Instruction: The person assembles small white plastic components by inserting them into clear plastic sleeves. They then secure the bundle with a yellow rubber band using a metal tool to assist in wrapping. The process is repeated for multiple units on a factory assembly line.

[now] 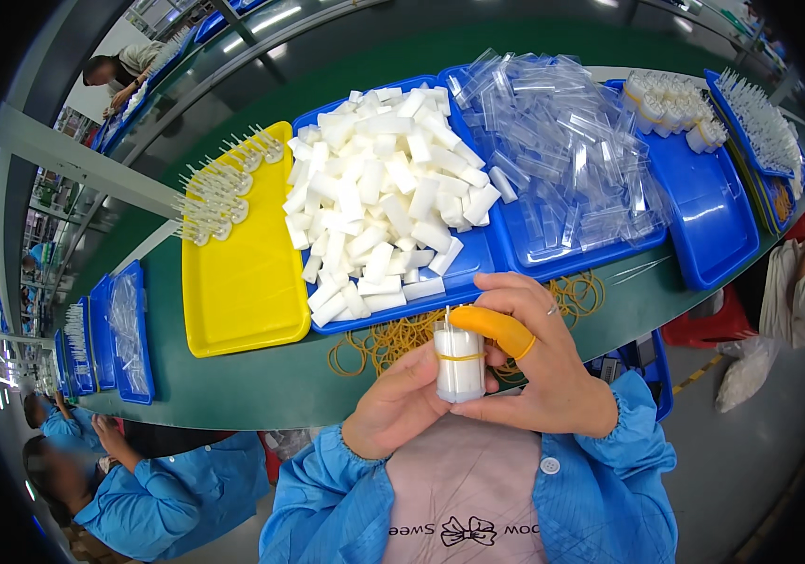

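A small white bundle, wrapped round its middle by a yellow rubber band, is held upright in front of my chest. Clear plastic shows about its base, and a thin pin sticks up at its top. My left hand grips it from the left. My right hand closes on it from the right, thumb near the base. An orange finger cot covers the right index finger, which lies across the top. Behind the hands, loose yellow rubber bands lie on the green table.
A blue tray heaped with white foam blocks stands beyond the hands. To its left, a yellow tray carries white pieces with pins. Rightward are clear plastic sleeves and a blue tray with banded bundles. Co-workers sit at left and right.
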Demonstrator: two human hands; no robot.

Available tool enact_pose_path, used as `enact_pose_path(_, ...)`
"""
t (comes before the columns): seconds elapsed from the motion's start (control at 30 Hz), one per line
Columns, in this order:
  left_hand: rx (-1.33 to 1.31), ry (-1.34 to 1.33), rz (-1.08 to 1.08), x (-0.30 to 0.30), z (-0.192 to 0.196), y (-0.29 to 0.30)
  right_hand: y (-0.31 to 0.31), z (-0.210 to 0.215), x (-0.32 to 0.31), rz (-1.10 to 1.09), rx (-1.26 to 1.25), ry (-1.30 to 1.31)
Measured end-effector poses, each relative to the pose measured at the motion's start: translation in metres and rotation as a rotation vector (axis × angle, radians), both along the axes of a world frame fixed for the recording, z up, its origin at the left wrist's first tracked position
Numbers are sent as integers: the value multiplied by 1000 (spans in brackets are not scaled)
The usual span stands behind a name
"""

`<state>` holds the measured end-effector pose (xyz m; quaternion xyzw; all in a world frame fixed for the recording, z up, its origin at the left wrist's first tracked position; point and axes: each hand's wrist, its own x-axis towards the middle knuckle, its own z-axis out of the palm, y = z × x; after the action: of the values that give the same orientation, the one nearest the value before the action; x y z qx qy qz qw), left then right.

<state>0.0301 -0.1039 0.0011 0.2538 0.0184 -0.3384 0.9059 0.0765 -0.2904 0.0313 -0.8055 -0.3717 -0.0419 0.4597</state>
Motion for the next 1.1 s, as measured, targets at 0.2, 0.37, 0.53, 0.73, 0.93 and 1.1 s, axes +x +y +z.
enact_pose_path(0.2, 342, -144, 122, -6, 5, -3, 4, -2, -6, -62, -110, -130)
enact_pose_path(0.37, 312, -97, 139, -4, 9, -2, 3, 12, -6, -57, -97, -17)
enact_pose_path(0.53, 134, -15, 69, -3, 3, 2, 1, 7, -4, -58, -70, -1)
enact_pose_path(0.73, 82, 22, 31, -1, 4, 0, 6, 1, -7, -79, -51, -58)
enact_pose_path(0.93, 182, 15, 121, 3, 6, -6, -1, 6, 0, 12, -92, 7)
enact_pose_path(1.1, 194, -79, 5, -5, 7, 4, -26, 11, 11, 234, 222, 508)
